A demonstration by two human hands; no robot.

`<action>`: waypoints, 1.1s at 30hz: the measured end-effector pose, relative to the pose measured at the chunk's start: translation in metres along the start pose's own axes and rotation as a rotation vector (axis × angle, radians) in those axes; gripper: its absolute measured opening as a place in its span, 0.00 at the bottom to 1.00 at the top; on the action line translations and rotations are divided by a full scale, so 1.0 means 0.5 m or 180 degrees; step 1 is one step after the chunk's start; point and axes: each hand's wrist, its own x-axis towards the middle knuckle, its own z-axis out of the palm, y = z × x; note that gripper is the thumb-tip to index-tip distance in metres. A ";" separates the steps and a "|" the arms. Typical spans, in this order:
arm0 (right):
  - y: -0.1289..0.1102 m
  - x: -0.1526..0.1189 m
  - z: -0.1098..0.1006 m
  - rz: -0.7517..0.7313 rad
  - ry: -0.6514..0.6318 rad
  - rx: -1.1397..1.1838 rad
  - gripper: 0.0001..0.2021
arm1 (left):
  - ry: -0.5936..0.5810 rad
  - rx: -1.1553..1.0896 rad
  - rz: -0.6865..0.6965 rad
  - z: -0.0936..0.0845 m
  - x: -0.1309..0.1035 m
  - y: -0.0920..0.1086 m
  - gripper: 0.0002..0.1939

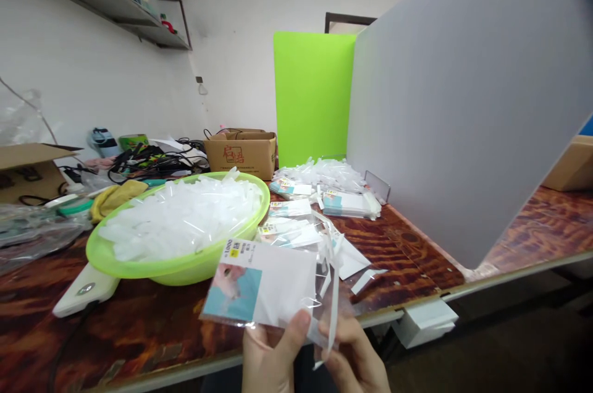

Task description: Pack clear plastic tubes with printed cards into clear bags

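Observation:
My left hand [273, 356] grips the lower edge of a clear plastic packet [285, 275] holding a white card with a blue picture. The packet is tilted above the table's front edge. At its right end, my right hand [354, 359] has its fingers closed on the clear flap and a thin white strip [334, 300], which curls upward. Just behind lie more carded packets [290, 232] and loose white strips [365, 280]. To the left, a green basin [162, 268] is heaped with translucent white plastic pieces [185, 214].
A grey panel [440, 102] and a green panel [315, 96] stand at the right and back. Behind the basin is a cardboard box [241, 155]. A white device [88, 288] with a cable lies left. More packets [347, 202] are stacked near the panels.

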 end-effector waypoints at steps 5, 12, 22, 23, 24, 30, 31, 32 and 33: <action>0.029 -0.006 0.008 0.0817 0.0494 0.1174 0.10 | -0.0366 -0.0153 -0.0096 -0.014 0.001 -0.013 0.30; 0.045 -0.004 0.012 -0.0280 0.1080 0.0089 0.14 | 0.0052 -0.0017 -0.0545 -0.058 0.016 -0.009 0.21; 0.028 0.069 0.015 0.0191 -0.0289 -0.0208 0.10 | 0.0137 0.0444 -0.0325 -0.081 0.031 -0.043 0.30; 0.030 0.071 0.010 0.0163 -0.0477 -0.0377 0.12 | 0.0164 0.0451 -0.0292 -0.085 0.031 -0.038 0.33; 0.030 0.073 0.006 0.0156 -0.0613 -0.0544 0.14 | 0.0160 0.0495 -0.0278 -0.088 0.029 -0.030 0.35; 0.014 0.074 0.025 0.0174 -0.1087 -0.0561 0.12 | 0.0485 -0.0176 -0.0641 -0.092 0.006 0.032 0.39; 0.013 0.073 0.032 0.0088 -0.1140 -0.0511 0.13 | 0.0586 -0.0449 -0.0718 -0.092 0.004 0.040 0.38; 0.013 0.072 0.039 -0.0006 -0.1149 -0.0477 0.14 | 0.0659 -0.0627 -0.0760 -0.093 0.004 0.046 0.37; 0.015 0.072 0.044 -0.0117 -0.1130 -0.0474 0.14 | 0.0709 -0.0702 -0.0763 -0.095 0.006 0.049 0.37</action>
